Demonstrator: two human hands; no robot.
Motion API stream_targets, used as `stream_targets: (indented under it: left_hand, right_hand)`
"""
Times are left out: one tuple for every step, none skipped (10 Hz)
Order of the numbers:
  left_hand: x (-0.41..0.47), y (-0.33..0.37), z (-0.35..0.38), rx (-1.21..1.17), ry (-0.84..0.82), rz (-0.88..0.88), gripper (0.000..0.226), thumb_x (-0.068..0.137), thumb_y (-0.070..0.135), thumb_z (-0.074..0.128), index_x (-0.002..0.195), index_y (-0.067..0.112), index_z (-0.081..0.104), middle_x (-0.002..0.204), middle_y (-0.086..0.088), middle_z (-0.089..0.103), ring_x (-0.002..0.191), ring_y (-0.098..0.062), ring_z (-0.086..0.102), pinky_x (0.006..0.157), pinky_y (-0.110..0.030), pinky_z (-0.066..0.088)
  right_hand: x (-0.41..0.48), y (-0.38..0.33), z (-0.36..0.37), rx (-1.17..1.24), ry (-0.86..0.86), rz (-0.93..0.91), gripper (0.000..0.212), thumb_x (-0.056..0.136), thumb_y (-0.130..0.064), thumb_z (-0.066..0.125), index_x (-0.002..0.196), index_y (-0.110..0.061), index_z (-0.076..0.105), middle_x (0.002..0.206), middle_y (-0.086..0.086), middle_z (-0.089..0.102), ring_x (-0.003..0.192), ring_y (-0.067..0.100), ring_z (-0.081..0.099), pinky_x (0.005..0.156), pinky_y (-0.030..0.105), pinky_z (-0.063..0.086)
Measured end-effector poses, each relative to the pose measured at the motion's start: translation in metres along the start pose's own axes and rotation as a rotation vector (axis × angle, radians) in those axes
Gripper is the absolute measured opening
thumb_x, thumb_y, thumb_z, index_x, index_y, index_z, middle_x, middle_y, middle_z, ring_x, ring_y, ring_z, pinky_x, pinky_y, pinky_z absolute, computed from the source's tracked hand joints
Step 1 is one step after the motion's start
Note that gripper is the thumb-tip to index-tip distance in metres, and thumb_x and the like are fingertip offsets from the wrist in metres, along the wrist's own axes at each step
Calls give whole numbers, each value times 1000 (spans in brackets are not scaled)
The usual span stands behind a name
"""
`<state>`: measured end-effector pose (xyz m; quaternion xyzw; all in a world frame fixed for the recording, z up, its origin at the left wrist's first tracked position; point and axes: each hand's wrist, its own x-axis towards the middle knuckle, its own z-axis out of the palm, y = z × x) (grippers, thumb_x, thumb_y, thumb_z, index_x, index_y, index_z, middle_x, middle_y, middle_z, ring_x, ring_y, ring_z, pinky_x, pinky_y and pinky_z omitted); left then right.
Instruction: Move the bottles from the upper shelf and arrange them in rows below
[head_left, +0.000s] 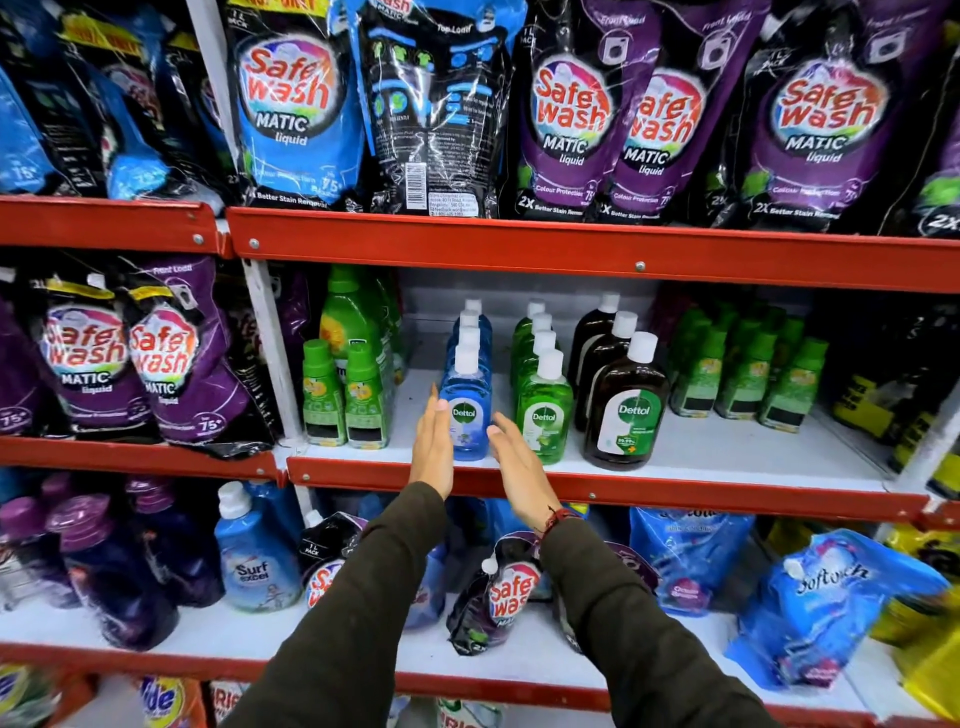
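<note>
While both hands reach into the middle shelf, seen from the head camera:

Left hand (432, 451): flat and upright, fingers straight and together, palm facing right; fingertips just beside the left side of the front blue bottle, contact not clear.
Right hand (517, 467): flat, tilted, fingers straight and together, palm facing left; fingertips close to the lower right side of the same bottle, holding nothing.
Blue bottles (466, 410): one row running front to back, white caps, at the centre of the middle shelf; front one standing upright between the two hands, near the front edge.
Green bottles (544, 415): second row just at 3 o'clock of the blue row, also front to back, upright, white caps.
Brown bottles (626, 410): third row further at 3 o'clock, bigger, upright, white caps.
Small green bottles (748, 374): group at 3 o'clock of the brown row, well apart from the hands.
Green bottles with green caps (345, 395): at 9 o'clock of the left hand, near the white post.
Middle shelf (727, 452): white board with a red front edge.
Pouches (571, 114): at 12 o'clock on the shelf above, blue and purple, standing close together.
Sleeves (374, 597): dark, on both arms; red band on the right wrist.
</note>
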<state>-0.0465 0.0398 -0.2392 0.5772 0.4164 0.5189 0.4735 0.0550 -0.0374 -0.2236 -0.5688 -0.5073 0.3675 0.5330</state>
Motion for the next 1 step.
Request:
stream_targets:
  left_hand:
    - [-13, 4, 5, -15, 84, 71, 56, 110, 39, 31, 162, 22, 16, 171, -4, 17, 157, -17, 19, 125, -31, 16]
  right_hand:
    - [-18, -8, -20, 31, 113, -114, 46, 103, -35, 44, 147, -22, 45, 155, 0, 48, 140, 16, 48, 121, 47, 37]
